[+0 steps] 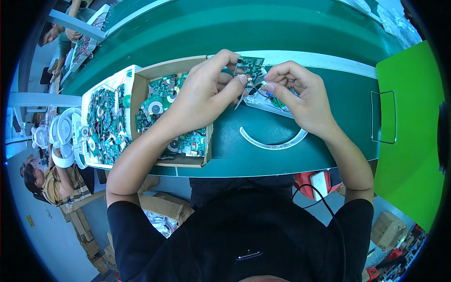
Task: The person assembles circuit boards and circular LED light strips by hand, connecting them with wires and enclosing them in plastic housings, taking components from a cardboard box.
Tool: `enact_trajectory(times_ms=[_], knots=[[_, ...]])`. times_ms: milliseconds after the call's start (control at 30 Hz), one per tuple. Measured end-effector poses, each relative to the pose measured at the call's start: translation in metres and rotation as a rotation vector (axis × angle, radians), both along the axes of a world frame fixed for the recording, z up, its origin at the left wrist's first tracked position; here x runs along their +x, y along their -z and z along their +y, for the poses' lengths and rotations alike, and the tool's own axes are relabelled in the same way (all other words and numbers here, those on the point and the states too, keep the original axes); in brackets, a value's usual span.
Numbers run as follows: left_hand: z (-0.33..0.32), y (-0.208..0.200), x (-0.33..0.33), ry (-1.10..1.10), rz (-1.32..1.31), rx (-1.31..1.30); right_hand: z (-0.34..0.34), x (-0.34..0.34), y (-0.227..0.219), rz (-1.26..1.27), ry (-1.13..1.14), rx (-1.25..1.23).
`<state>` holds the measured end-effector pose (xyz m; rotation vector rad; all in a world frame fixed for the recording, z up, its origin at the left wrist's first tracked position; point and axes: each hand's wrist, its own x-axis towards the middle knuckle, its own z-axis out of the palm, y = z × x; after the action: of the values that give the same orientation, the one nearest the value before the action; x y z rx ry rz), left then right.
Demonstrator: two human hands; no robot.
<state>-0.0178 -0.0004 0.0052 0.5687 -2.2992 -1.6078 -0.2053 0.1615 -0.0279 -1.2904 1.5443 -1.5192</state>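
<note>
Over the work table, my left hand (202, 96) is closed on the edge of a green circuit board (252, 64), its thumb near a small connector on it. My right hand (304, 96) pinches a small white connector (264, 83) between thumb and forefinger. Thin red and dark wires (254, 86) run between the two hands. Beneath them lies a pale elongated housing (265, 107), partly covered by my fingers. A curved white translucent strip (274, 146) rests on the table just nearer to me.
A cardboard box (203, 162) of circuit boards stands to my left, beside a white foam tray (133, 70) heaped with wired boards. At the right are a wire stand (395, 117) and a bright green panel (413, 136). Other people sit at the far left.
</note>
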Motion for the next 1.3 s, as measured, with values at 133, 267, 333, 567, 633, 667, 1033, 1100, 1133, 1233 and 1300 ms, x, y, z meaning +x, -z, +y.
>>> enact_trajectory(times_ms=[133, 267, 333, 567, 633, 667, 1033, 1100, 1133, 1233, 1300], knots=[[-0.003, 0.004, 0.001, 0.090, 0.028, 0.098, -0.002, 0.004, 0.004, -0.038, 0.032, -0.040], [-0.006, 0.007, 0.001, 0.099, 0.101, -0.033, -0.001, 0.005, 0.008, 0.112, 0.062, -0.087], [-0.006, 0.005, 0.000, 0.079, 0.057, -0.072, 0.001, 0.006, 0.006, 0.177, 0.086, -0.125], [-0.005, 0.007, 0.000, 0.094, 0.052, -0.149, 0.002, 0.010, 0.004, 0.402, 0.100, -0.209], [-0.004, 0.005, 0.000, 0.092, 0.057, -0.115, 0.002, 0.010, 0.005, 0.383, 0.106, -0.205], [-0.004, 0.004, 0.000, 0.089, 0.063, -0.082, 0.002, 0.009, 0.004, 0.391, 0.094, -0.188], [0.002, -0.005, -0.001, 0.133, 0.000, 0.080, -0.003, 0.017, 0.005, 0.585, 0.119, -0.207], [0.002, -0.004, -0.001, 0.161, -0.005, 0.087, -0.002, 0.016, 0.002, 0.542, 0.099, -0.208], [0.001, 0.005, -0.002, 0.165, 0.122, 0.081, -0.002, 0.014, 0.001, 0.542, 0.097, -0.216], [-0.004, 0.006, -0.002, 0.213, 0.199, -0.020, -0.003, 0.011, 0.000, 0.466, 0.021, -0.204], [-0.005, 0.003, -0.001, 0.255, 0.149, -0.110, -0.002, 0.012, 0.002, 0.404, -0.020, -0.180]])
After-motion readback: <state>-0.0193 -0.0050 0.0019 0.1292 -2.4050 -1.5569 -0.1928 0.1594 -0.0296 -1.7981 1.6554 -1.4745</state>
